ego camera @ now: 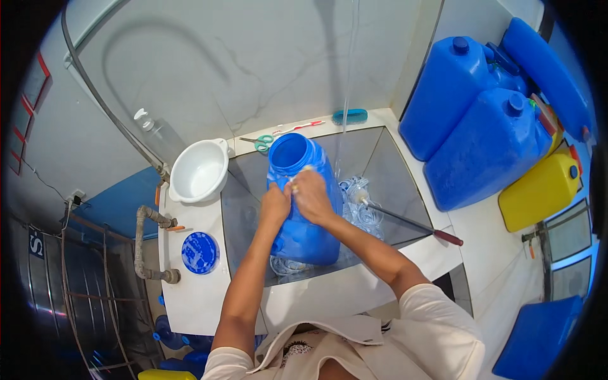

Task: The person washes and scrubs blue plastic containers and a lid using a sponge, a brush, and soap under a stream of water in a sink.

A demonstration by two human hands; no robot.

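Note:
A blue plastic wide-mouthed jug (308, 242) stands in the tiled sink, its open threaded mouth tilted up, with suds on its shoulder. My left hand (275, 204) lies against the jug below the mouth, its fingers closed around a part of it that I cannot make out. Beside it my right hand (311, 194), slightly blurred, is closed on a small pale-yellow object, perhaps a sponge or brush, against the sudsy shoulder. Its full shape is hidden by the fingers. A sudsy blue screw lid (200, 252) rests on the counter at the left.
A white basin (199, 171), scissors (260, 142), a toothbrush (304, 126) and a teal scrub brush (350, 117) lie around the rim. A long-handled brush (403, 219) leans over the sink's right edge above netting-like material (363, 209). Water runs beside the jug. Blue jerrycans (484, 147) stand right.

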